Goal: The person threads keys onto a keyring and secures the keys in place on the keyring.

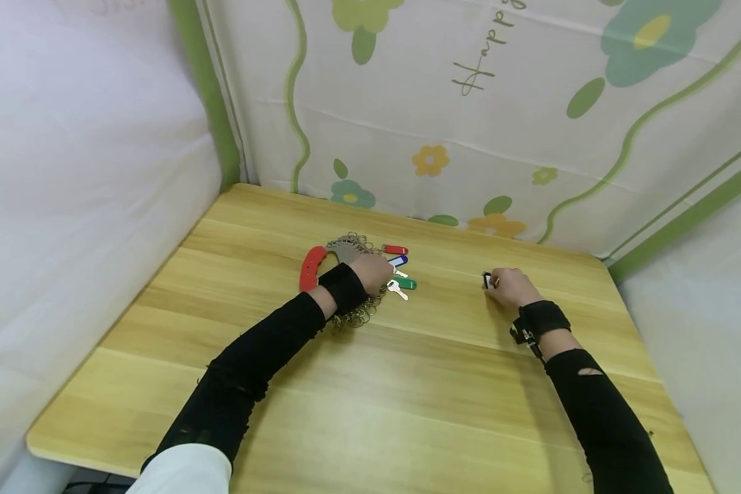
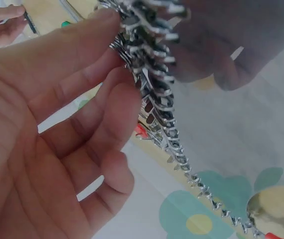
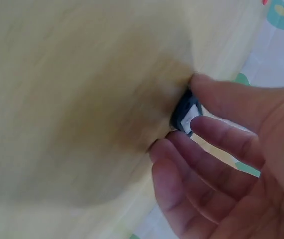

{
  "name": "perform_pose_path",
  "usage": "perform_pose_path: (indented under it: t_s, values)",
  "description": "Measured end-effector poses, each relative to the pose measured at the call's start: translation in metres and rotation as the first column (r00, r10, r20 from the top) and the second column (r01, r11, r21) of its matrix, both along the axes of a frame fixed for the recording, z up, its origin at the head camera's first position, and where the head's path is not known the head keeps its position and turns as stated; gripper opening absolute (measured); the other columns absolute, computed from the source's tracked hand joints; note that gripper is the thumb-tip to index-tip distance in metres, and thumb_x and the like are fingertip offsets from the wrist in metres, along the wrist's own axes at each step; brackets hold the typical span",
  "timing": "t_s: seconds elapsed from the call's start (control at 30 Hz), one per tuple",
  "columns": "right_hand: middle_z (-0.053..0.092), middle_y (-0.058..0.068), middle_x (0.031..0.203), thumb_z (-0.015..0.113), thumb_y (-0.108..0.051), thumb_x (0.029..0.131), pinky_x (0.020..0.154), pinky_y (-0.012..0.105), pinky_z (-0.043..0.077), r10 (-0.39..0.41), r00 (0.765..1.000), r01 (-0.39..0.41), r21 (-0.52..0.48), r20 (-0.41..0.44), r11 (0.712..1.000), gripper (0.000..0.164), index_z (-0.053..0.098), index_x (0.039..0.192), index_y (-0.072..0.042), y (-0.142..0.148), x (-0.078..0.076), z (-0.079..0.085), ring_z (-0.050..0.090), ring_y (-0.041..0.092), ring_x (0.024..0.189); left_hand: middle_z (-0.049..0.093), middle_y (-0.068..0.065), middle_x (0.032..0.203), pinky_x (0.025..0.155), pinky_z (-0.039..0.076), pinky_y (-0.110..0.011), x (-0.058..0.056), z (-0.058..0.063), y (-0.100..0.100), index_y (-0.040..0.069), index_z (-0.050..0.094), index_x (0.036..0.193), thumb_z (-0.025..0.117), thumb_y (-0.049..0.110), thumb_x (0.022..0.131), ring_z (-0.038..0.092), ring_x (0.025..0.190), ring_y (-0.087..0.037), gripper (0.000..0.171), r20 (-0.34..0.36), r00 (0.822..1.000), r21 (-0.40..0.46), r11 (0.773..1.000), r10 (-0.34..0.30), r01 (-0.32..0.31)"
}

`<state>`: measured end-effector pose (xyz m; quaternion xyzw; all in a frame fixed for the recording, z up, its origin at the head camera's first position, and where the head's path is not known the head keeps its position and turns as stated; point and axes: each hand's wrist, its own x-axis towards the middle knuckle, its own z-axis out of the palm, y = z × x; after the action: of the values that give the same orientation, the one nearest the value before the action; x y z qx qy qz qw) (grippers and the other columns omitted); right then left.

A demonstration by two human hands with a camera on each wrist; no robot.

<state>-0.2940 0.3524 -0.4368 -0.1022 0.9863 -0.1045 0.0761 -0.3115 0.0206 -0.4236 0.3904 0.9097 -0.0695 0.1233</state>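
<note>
My left hand (image 1: 372,272) grips the edge of a silver metal key holder (image 1: 344,254) with a red curved handle (image 1: 311,267). Many small metal rings (image 2: 157,84) line its rim, between thumb and fingers in the left wrist view. Red (image 1: 396,250), blue (image 1: 400,261) and green (image 1: 404,283) key tags, with silver keys (image 1: 398,289), lie just right of that hand. Farther right, my right hand (image 1: 514,288) pinches a black key tag (image 3: 186,112) with a white label, at the tabletop. Fingers hide part of the holder and of the black tag.
The wooden table (image 1: 370,405) carries all of this. A white curtain with flowers (image 1: 431,160) stands along its back edge, and plain white fabric (image 1: 86,171) walls the left side. More fabric (image 1: 704,288) rises on the right.
</note>
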Motion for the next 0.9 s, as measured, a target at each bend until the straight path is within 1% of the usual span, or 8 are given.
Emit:
perform_pose_path:
  t_s: [0.07, 0.2, 0.33, 0.43, 0.53, 0.6, 0.8, 0.9]
  values:
    - [0.063, 0.019, 0.087, 0.066, -0.012, 0.088, 0.065, 0.041, 0.045, 0.008, 1.000, -0.008, 0.000, -0.011, 1.000, 0.016, 0.063, 0.092, 0.003, 0.000, -0.001, 0.001, 0.056, 0.027, 0.071, 0.059, -0.005, 0.073, 0.055, 0.039, -0.028, 0.001, 0.001, 0.001, 0.007, 0.067, 0.087, 0.061, 0.003, 0.087, 0.045, 0.061, -0.015, 0.007, -0.019, 1.000, -0.012, 1.000, -0.020, 0.020]
    - [0.061, 0.011, 0.076, 0.065, -0.010, 0.087, 0.063, 0.040, 0.045, 0.019, 1.000, -0.019, 0.001, 0.004, 1.000, 0.011, 0.064, 0.082, 0.000, 0.000, -0.003, 0.002, 0.056, 0.025, 0.066, 0.062, -0.005, 0.080, 0.057, 0.041, -0.027, 0.006, 0.003, 0.002, 0.007, 0.066, 0.091, 0.055, 0.005, 0.093, 0.048, 0.065, -0.014, 0.012, -0.031, 0.999, -0.025, 1.000, -0.013, 0.012]
    - [0.054, 0.009, 0.069, 0.061, -0.018, 0.091, 0.057, 0.034, 0.039, -0.024, 0.999, 0.024, 0.002, 0.037, 1.000, 0.020, 0.058, 0.081, 0.000, -0.003, -0.008, 0.003, 0.049, 0.022, 0.059, 0.060, -0.004, 0.083, 0.058, 0.040, -0.027, 0.007, 0.001, 0.002, 0.009, 0.064, 0.089, 0.056, 0.009, 0.093, 0.047, 0.066, -0.014, 0.009, 0.027, 0.998, 0.016, 0.998, 0.063, -0.063]
    - [0.056, 0.019, 0.078, 0.056, -0.022, 0.092, 0.059, 0.037, 0.041, -0.077, 0.996, 0.077, 0.004, 0.033, 0.997, 0.027, 0.056, 0.093, 0.005, -0.008, -0.012, 0.002, 0.052, 0.028, 0.064, 0.060, -0.004, 0.086, 0.060, 0.041, -0.027, 0.006, -0.001, 0.004, 0.009, 0.063, 0.092, 0.057, 0.012, 0.093, 0.048, 0.068, -0.014, 0.007, 0.049, 0.995, 0.029, 0.995, 0.089, -0.091]
    - [0.057, 0.030, 0.099, 0.054, -0.023, 0.094, 0.069, 0.046, 0.046, -0.104, 0.994, 0.104, 0.007, 0.018, 0.995, 0.039, 0.052, 0.114, 0.011, -0.012, -0.016, -0.001, 0.057, 0.038, 0.079, 0.062, -0.005, 0.090, 0.062, 0.042, -0.027, 0.006, -0.002, 0.007, 0.008, 0.065, 0.095, 0.057, 0.011, 0.093, 0.049, 0.070, -0.015, 0.009, 0.036, 0.995, 0.020, 0.996, 0.088, -0.089]
    - [0.057, 0.032, 0.108, 0.054, -0.023, 0.094, 0.075, 0.051, 0.046, -0.106, 0.994, 0.106, 0.014, -0.006, 0.994, 0.043, 0.050, 0.121, 0.011, -0.015, -0.018, -0.002, 0.058, 0.041, 0.087, 0.063, -0.006, 0.090, 0.063, 0.042, -0.027, 0.006, -0.003, 0.008, 0.008, 0.065, 0.095, 0.056, 0.010, 0.094, 0.048, 0.069, -0.015, 0.009, 0.026, 0.995, 0.009, 0.996, 0.092, -0.092]
    - [0.063, 0.020, 0.089, 0.056, -0.017, 0.094, 0.068, 0.045, 0.047, -0.122, 0.991, 0.122, -0.003, -0.061, 0.993, 0.024, 0.063, 0.100, 0.005, -0.019, -0.021, -0.006, 0.059, 0.032, 0.075, 0.060, -0.004, 0.084, 0.061, 0.039, -0.026, 0.007, -0.002, 0.007, 0.008, 0.064, 0.090, 0.053, 0.008, 0.095, 0.045, 0.067, -0.014, 0.012, 0.061, 0.992, 0.033, 0.993, 0.114, -0.116]
    - [0.062, 0.015, 0.080, 0.055, -0.017, 0.094, 0.065, 0.044, 0.046, -0.124, 0.989, 0.124, -0.009, -0.075, 0.992, 0.021, 0.064, 0.092, 0.002, -0.019, -0.022, -0.007, 0.058, 0.029, 0.068, 0.056, -0.003, 0.079, 0.058, 0.036, -0.025, 0.009, 0.002, 0.005, 0.009, 0.063, 0.086, 0.053, 0.009, 0.095, 0.043, 0.065, -0.014, 0.014, 0.088, 0.988, 0.057, 0.990, 0.125, -0.130]
